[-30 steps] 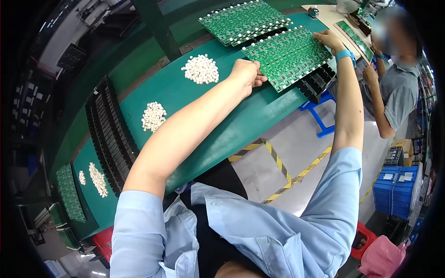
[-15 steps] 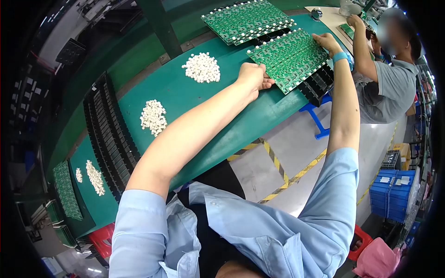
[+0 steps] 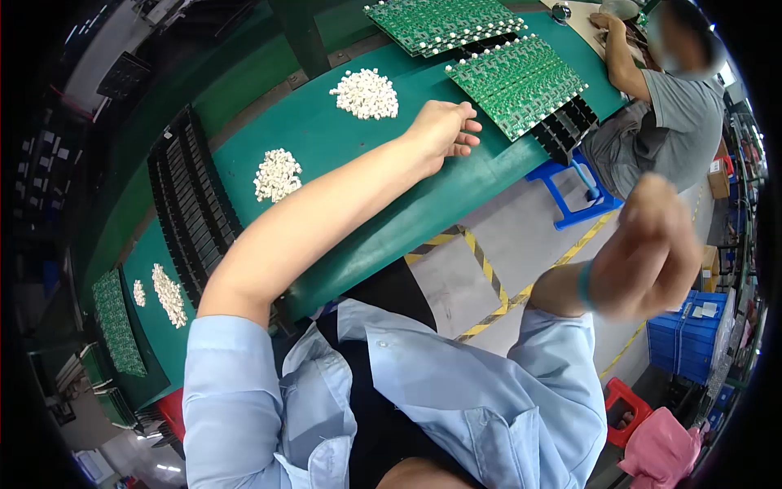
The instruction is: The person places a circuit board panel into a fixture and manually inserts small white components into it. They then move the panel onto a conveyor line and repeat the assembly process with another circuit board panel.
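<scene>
A green circuit board panel (image 3: 521, 85) with white parts along two edges lies on a black slotted rack (image 3: 566, 126) at the table's right end. My left hand (image 3: 446, 132) is just left of the panel, apart from it, with its fingers loosely bent and nothing visible in them. Off to the right, over the floor, my right hand (image 3: 648, 253) is raised and smeared by motion, a teal band around its wrist. Whether it holds anything cannot be made out. A stack of similar green boards (image 3: 444, 24) sits behind the panel.
Piles of small white parts (image 3: 365, 94) dot the green table (image 3: 350, 269). A long black rack (image 3: 191, 208) crosses its left part. At the right a co-worker (image 3: 676, 122) sits at work. A blue stool (image 3: 574, 200) and blue crates (image 3: 684, 338) stand on the floor.
Both hands have let go of the circuit board panel, which now rests on the black rack. My right hand has swung down and right, away from the table; the left stays near the panel.
</scene>
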